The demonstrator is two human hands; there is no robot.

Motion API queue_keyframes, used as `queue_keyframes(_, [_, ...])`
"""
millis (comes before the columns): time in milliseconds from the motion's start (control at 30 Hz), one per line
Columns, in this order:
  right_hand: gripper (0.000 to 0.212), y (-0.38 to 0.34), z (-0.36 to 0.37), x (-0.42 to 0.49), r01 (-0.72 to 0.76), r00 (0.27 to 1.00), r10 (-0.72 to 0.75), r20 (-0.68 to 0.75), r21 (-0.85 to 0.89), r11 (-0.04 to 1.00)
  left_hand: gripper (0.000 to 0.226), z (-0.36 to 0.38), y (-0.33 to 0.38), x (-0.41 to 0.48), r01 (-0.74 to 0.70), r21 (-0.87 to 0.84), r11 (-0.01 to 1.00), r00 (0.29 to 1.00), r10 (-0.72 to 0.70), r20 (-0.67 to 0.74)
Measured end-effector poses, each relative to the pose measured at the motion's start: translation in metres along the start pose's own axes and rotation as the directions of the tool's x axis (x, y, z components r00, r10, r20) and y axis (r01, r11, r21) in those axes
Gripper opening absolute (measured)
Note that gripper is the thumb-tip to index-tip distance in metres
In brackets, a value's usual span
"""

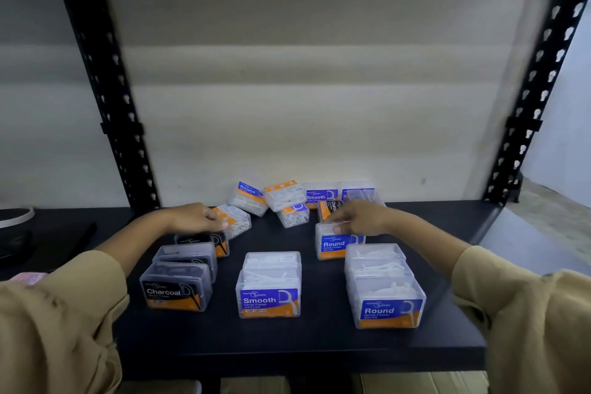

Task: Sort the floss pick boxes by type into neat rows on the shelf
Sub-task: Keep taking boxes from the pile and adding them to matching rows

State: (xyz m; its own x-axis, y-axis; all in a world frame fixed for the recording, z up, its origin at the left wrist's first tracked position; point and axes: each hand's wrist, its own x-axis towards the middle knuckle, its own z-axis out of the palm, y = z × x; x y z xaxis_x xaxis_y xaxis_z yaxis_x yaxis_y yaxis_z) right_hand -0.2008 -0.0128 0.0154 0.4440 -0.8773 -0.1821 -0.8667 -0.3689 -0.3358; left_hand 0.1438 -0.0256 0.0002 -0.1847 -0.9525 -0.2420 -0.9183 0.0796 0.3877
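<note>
Three rows of clear floss pick boxes run front to back on the black shelf (319, 345): Charcoal boxes (174, 293) at left, Smooth boxes (269, 297) in the middle, Round boxes (388, 310) at right. My left hand (198, 217) rests on top of a Charcoal box (204, 241) at the back of the left row, fingers closed on its lid. My right hand (358, 217) grips the top of a Round box (334, 241) just behind and left of the right row. A loose pile of mixed boxes (284, 198) lies behind both hands.
Black perforated uprights (105, 99) (540, 80) frame the shelf on both sides. A pale wall stands behind the pile. A dark object with a white rim (16, 224) sits to the far left. Cardboard shows below the shelf's front edge.
</note>
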Motion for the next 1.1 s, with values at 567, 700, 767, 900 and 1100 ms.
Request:
queue_keyframes(567, [0.027,0.031,-0.006,-0.026,-0.055,0.998,0.054,0.016,0.091,0.994,0.023,-0.013,-0.01,-0.022,0.104,-0.112,0.988,0.982,-0.084,0.169])
queue_keyframes(700, [0.026,0.031,-0.003,-0.029,-0.055,0.998,0.056,-0.002,0.15,0.987,0.026,-0.011,-0.008,-0.025,0.095,-0.098,0.991,0.978,-0.075,0.195])
queue_keyframes(767, [0.026,0.032,-0.002,-0.03,-0.053,0.998,0.055,-0.005,0.169,0.984,0.025,-0.01,-0.007,-0.026,0.09,-0.086,0.992,0.977,-0.072,0.2])
queue_keyframes(900, [0.027,0.032,-0.001,-0.03,-0.062,0.998,0.063,-0.004,0.185,0.981,0.019,-0.01,-0.002,-0.029,0.119,-0.09,0.989,0.972,-0.098,0.212])
queue_keyframes(1100, [0.027,0.029,-0.001,-0.033,-0.063,0.998,0.066,-0.01,0.184,0.981,0.033,-0.011,-0.006,-0.03,0.163,-0.069,0.984,0.962,-0.143,0.234])
